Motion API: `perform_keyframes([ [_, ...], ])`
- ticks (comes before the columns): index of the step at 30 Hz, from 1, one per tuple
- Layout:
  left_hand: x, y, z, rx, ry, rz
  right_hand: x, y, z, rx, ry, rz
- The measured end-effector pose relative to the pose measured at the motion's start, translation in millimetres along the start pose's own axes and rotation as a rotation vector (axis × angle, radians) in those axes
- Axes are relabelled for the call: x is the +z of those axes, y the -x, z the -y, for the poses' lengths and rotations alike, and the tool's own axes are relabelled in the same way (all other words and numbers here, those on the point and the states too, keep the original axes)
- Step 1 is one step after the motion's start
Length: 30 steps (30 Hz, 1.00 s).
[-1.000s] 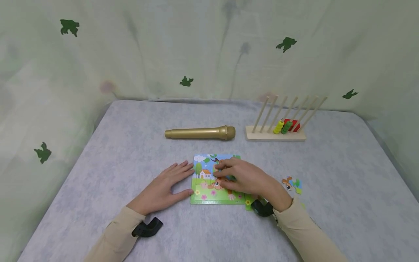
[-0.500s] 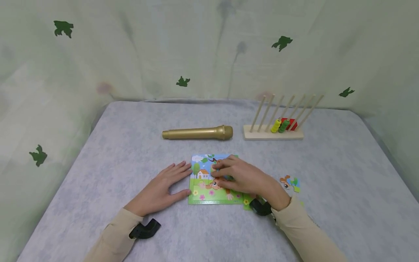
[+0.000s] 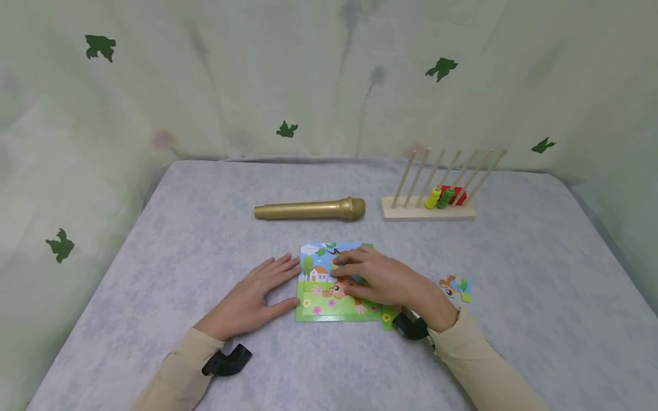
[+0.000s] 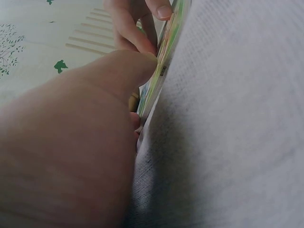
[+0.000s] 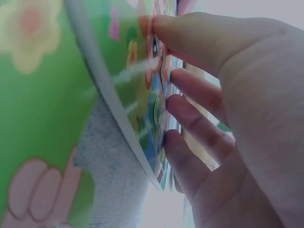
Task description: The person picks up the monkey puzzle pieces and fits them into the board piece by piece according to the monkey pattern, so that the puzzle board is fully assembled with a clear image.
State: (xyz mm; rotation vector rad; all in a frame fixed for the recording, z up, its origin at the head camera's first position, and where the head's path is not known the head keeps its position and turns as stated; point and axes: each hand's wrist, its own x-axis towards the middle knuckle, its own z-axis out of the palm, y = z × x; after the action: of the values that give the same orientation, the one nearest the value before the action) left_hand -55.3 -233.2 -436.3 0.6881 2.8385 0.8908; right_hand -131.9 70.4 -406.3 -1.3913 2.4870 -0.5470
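A square picture puzzle [image 3: 341, 311] showing a house, flowers and an animal's face lies flat on the table. Flat on the cloth, my left hand [image 3: 252, 299] has its fingers spread, with fingertips and thumb at the puzzle's left edge. My right hand [image 3: 390, 279] reaches over the puzzle's right half and hides part of it. In the right wrist view the thumb and fingertips of the right hand [image 5: 237, 95] touch the puzzle's surface [image 5: 126, 61], spread apart and slightly bent. The left wrist view shows the left thumb [image 4: 137, 69] against the puzzle's near side.
A gold microphone [image 3: 308, 210] lies behind the puzzle. To its right stands a wooden peg rack [image 3: 429, 213] with yellow, green and red pieces. A loose puzzle piece [image 3: 465, 290] lies right of the right wrist; a green printed piece [image 3: 387, 317] shows partly under that wrist.
The head view has shifted slightly, so everything appears a little further left than a second ago. Both hands keep their places at the puzzle.
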Motion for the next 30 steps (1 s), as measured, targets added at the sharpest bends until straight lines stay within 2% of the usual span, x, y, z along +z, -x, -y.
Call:
perform_keyframes([
  [12,1.6,4.5,-0.2,-0.007,-0.002,0.004,3.0,1.4,1.4,-0.012,-0.015,-0.017],
  [25,-0.4,-2.7,0.3,0.015,-0.008,0.017,-6.2,3.9,-0.5,-0.010,-0.039,-0.061],
  [30,1.0,-0.2,0.1,0.003,-0.001,0.004,-7.8,4.6,-2.5,-0.026,-0.059,-0.074],
])
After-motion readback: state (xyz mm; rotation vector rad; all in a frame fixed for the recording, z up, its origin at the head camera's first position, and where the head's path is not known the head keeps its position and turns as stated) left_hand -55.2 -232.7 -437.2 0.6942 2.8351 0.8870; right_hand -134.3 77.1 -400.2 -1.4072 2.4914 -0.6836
